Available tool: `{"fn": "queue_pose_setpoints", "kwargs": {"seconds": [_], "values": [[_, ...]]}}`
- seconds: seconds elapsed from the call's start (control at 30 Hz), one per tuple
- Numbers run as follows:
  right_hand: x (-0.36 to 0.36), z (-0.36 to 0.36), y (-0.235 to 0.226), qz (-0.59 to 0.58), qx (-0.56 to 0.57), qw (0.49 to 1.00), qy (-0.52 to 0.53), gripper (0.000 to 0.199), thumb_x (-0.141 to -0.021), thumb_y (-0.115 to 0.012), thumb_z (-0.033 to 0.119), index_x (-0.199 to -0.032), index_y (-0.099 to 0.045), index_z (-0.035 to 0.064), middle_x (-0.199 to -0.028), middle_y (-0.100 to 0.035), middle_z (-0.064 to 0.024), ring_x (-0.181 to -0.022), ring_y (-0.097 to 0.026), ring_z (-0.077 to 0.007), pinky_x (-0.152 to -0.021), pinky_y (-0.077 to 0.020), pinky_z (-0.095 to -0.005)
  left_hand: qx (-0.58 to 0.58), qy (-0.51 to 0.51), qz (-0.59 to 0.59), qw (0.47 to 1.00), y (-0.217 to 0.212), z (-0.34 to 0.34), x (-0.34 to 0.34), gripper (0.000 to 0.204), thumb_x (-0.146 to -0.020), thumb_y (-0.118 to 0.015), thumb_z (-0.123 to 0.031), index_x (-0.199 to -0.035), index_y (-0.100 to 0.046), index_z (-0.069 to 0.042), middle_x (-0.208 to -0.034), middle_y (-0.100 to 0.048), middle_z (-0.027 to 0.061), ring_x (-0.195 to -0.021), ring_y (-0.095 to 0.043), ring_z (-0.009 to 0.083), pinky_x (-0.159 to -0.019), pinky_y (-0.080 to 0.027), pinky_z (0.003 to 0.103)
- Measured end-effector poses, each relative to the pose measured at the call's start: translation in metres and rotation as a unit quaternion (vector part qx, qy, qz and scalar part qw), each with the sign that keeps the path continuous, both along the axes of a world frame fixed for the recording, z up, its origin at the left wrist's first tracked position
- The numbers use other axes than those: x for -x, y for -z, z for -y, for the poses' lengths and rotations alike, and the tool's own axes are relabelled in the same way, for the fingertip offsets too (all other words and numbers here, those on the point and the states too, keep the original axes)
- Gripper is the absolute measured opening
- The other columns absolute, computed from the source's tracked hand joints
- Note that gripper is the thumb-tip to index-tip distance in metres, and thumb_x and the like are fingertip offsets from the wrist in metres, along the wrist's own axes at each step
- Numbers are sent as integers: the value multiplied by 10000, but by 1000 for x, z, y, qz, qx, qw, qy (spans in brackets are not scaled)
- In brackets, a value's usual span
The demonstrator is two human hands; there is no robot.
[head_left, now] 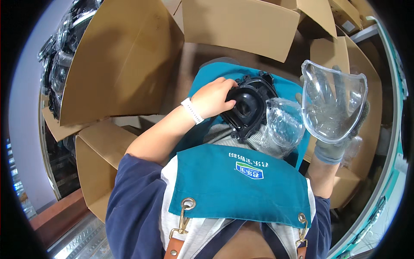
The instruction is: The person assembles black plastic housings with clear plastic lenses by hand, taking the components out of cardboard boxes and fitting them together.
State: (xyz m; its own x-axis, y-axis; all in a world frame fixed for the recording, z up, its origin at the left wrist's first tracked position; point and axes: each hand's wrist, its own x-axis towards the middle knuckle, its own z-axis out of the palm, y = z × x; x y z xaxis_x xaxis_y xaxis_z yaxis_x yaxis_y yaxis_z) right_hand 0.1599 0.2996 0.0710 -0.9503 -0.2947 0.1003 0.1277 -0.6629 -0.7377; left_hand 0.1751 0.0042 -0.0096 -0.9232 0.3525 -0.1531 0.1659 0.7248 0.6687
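Note:
My left hand, bare with a white wristband, grips the left side of a black plastic housing, its fingers over the rim and the thumb near the round recess. The housing lies on my lap over a teal apron. On the right, my right hand in a grey glove holds up a clear shield-shaped plastic cover; the palm and fingers show through it, with fingers around its right edge. Between the two, a second clear plastic cover rests on my lap beside the housing.
Open cardboard boxes stand around me: a tall flap at left, another box ahead, one at right. Clear and black parts are piled at far left. A metal rail curves along the right.

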Motion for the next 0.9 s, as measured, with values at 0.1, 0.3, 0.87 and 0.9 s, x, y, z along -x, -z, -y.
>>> {"fn": "queue_pose_setpoints", "kwargs": {"seconds": [0.1, 0.3, 0.87, 0.9], "values": [[0, -5, 1, 25, 59, 998, -5, 879, -836, -537, 606, -1484, -191, 124, -1520, -182, -190, -1390, -174, -425, -1075, -242, -623, -51, 21, -29, 998, -14, 7, -11, 413, -722, -628, -28, -1124, -536, -37, -982, -558, 142, -893, -571, 281, -828, -474, 358], [-6, 32, -14, 141, 51, 989, 10, 713, -909, -442, 573, -1452, -277, 143, -1421, -362, -131, -1316, -357, -332, -1042, -367, -511, -108, 184, -268, 939, -119, 22, -22, 280, -538, -647, 34, -807, -655, -44, -775, -551, 73, -704, -564, 243, -611, -476, 341], [-6, 88, -14, 4, 41, 999, 7, 567, -977, -403, 452, -1405, -324, 88, -1311, -472, -136, -1190, -499, -290, -991, -448, -370, -530, -128, 18, 838, -93, -50, 11, 908, -847, -439, -686, -1483, -180, -92, -1479, -301, 117, -1350, -292, 277, -1105, -180, 437], [-7, 90, -8, -80, -58, 993, 67, 571, -974, -449, 349, -1434, -246, 79, -1332, -449, -127, -1198, -482, -253, -1010, -416, -346, -600, -88, 100, 789, -96, -61, 5, 870, -877, -454, -630, -1471, -173, -59, -1458, -303, 116, -1328, -303, 240, -1101, -197, 382]]}}
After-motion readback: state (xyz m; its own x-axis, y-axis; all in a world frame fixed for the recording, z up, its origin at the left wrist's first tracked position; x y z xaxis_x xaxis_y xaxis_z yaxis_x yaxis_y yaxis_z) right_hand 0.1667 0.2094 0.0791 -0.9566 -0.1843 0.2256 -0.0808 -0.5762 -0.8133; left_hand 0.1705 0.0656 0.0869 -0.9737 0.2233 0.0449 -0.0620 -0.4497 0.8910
